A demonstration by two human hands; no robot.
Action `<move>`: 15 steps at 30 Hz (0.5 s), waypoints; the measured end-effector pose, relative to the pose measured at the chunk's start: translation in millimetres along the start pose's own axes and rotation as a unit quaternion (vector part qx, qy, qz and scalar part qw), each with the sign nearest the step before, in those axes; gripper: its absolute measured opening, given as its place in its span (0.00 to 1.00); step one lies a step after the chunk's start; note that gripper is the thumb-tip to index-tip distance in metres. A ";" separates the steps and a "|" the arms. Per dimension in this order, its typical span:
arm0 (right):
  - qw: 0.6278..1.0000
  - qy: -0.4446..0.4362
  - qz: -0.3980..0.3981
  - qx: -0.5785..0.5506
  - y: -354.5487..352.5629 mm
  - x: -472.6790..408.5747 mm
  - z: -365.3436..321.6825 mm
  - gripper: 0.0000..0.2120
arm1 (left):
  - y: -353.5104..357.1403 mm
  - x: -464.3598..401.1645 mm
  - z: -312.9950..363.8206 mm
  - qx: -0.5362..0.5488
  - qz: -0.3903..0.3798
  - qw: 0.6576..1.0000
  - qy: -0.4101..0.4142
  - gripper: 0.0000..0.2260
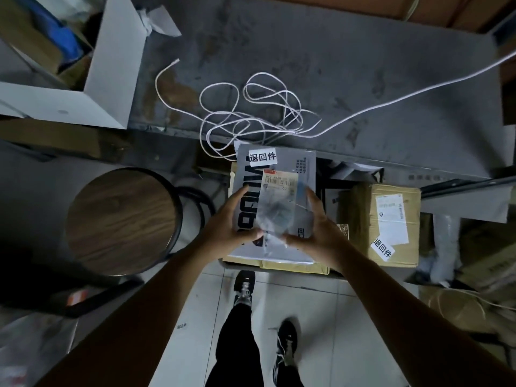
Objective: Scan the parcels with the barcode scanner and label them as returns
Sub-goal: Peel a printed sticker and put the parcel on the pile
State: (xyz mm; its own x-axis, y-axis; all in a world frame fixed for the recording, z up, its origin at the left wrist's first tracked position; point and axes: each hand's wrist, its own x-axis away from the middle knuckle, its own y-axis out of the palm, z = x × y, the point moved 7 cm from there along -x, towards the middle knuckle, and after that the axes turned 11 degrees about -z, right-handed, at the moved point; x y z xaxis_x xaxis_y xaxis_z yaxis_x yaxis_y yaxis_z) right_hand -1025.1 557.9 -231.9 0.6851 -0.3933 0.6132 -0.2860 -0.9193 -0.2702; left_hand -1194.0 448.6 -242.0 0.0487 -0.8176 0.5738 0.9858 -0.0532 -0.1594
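A small clear plastic parcel (279, 202) with a shipping label (280, 183) is held between both hands below the table's near edge. My left hand (233, 222) grips its left side, thumb under the bottom edge. My right hand (314, 227) grips its right side. Under it lies a grey flat parcel (303, 166) bearing a white returns sticker (262, 156), stacked on a cardboard box (293, 265). To the right a brown carton (363, 219) carries its own returns sticker (383, 248). No barcode scanner is in view.
A grey table (335, 65) holds a tangled white cord (251, 113). An open white box (106, 65) sits at its left end. A round wooden stool (120, 219) stands to the left. More cartons and bags crowd the right (474, 261). My feet stand on the tiled floor (321, 303).
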 end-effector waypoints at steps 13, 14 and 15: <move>0.997 0.033 0.006 0.076 15.4 -14.0 14.7 0.55 | 12.0 -7.3 -60.1 0.004 0.015 0.999 -0.050 0.49; 0.996 0.031 0.012 0.077 16.0 -13.7 15.1 0.55 | 12.1 -6.8 -58.8 -0.001 0.017 0.999 -0.049 0.50; 0.996 0.029 0.015 0.078 16.8 -13.0 15.0 0.55 | 11.5 -5.4 -55.2 -0.006 0.022 0.999 -0.050 0.50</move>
State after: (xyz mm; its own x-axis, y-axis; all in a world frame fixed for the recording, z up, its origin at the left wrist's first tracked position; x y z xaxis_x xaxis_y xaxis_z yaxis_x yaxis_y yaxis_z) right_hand -1028.7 547.7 -255.5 0.6361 -0.4255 0.6437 -0.1950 -0.8958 -0.3994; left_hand -1191.8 420.8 -291.3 0.1078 -0.7586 0.6426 0.9805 -0.0255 -0.1947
